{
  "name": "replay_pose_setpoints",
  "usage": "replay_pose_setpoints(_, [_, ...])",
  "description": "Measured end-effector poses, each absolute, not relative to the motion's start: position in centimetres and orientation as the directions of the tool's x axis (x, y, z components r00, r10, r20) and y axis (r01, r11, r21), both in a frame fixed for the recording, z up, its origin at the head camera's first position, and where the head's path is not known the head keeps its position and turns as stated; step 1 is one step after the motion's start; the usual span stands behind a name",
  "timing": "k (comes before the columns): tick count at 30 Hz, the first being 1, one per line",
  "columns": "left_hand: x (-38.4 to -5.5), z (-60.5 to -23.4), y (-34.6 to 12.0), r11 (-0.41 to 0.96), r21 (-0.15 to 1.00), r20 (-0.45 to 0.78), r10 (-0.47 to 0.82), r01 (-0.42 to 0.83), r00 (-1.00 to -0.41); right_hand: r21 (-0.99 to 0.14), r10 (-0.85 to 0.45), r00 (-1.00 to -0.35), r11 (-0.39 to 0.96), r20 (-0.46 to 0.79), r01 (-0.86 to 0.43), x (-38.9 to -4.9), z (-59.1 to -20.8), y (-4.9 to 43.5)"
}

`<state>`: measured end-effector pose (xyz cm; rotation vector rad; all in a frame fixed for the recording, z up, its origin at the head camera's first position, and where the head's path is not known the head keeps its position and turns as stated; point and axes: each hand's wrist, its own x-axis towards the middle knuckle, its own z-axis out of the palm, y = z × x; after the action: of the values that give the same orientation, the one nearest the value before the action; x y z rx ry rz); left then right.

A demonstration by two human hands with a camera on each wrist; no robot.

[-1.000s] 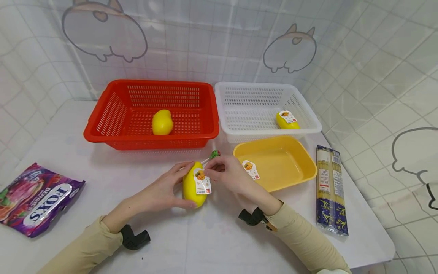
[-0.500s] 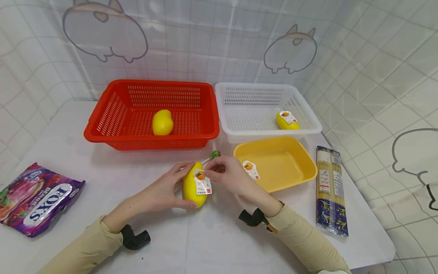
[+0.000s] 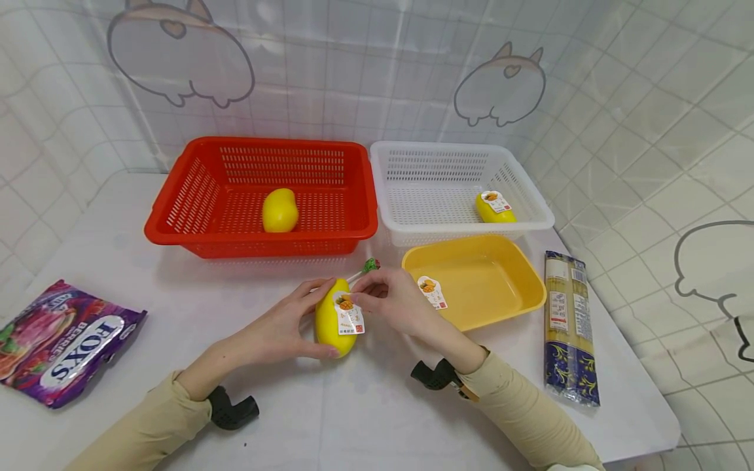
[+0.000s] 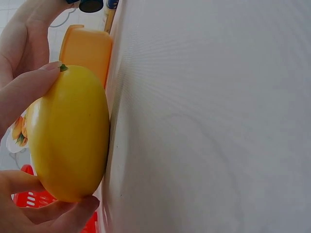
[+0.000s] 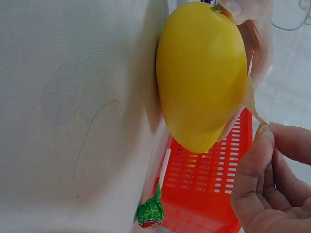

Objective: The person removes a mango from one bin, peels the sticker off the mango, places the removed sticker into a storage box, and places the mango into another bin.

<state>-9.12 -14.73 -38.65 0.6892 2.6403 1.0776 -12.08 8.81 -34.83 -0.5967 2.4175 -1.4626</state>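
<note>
A yellow mango [image 3: 326, 327] lies on the table in front of me in the head view. My left hand [image 3: 283, 330] grips it by its two ends, the thumb at the stem tip in the left wrist view. On the mango's upper side is a white sticker [image 3: 351, 322] printed with mangoes. My right hand [image 3: 396, 297] pinches the sticker's edge between thumb and forefinger. From the right wrist view, the sticker [image 5: 250, 99] appears edge-on, its pinched end standing off the fruit. A lollipop [image 3: 371, 265] in a green wrapper lies just beyond the mango.
A red basket [image 3: 277, 245] at the back holds a bare mango [image 3: 279, 210]. The white basket [image 3: 459, 229] beside it holds a stickered mango [image 3: 487, 210]. Another sticker [image 3: 432, 293] hangs at the yellow tub's rim [image 3: 468, 324]. Noodle pack [image 3: 570, 327] right, purple candy bag [image 3: 67, 343] left.
</note>
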Motion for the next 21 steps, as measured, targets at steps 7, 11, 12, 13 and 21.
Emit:
replay_pose_setpoints(7, [-9.08,-38.5,-14.69,0.636,0.698,-0.032,0.486,0.328,-0.873,-0.881,-0.468,-0.884,0.415,0.006,-0.226,-11.93,-34.61,8.82])
replay_pose_setpoints(11, [-9.03,-38.43,-14.67,0.644,0.694,-0.041,0.48,0.32,-0.876,-0.88,-0.47,-0.883,0.417,0.007,-0.229,-11.82,-34.44,8.83])
replay_pose_setpoints(12, [-9.03,-38.43,-14.67,0.645,0.694,-0.042,0.48,0.32,-0.876,-0.88,-0.472,-0.882,0.415,0.008,-0.23,-11.8,-34.42,8.83])
replay_pose_setpoints(13, [-9.02,-38.42,-14.67,0.646,0.694,-0.043,0.479,0.318,-0.877,-0.881,-0.472,-0.882,0.415,0.006,-0.228,-11.8,-34.4,8.84])
replay_pose_setpoints(21, [-9.03,-38.37,-14.69,0.642,0.701,-0.048,0.478,0.311,-0.877,-0.88,-0.473,-0.881,0.416,0.006,-0.23,-11.84,-34.47,8.83])
